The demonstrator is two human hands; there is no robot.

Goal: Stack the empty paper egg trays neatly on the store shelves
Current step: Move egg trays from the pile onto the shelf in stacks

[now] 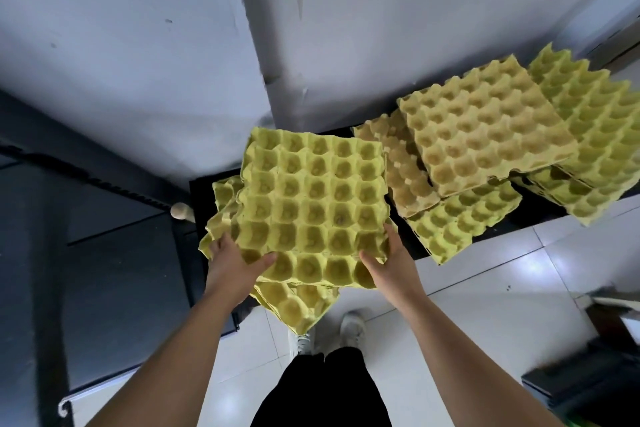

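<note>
Lying empty, the top yellow tray (311, 198) covers a crooked pile (298, 305). The left hand (232, 263) and right hand (393, 263) grip its near corners — fingers (392, 236) curled, thumbs on top.

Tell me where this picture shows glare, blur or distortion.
Head view: glare patches on the white floor tiles; wide-angle stretch toward the edges; dark objects at lower right are smeared; the held egg tray, left hand and right hand are sharp.

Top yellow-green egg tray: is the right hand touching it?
Touching. Head view: right hand grips top yellow-green egg tray at its near right corner.
</note>
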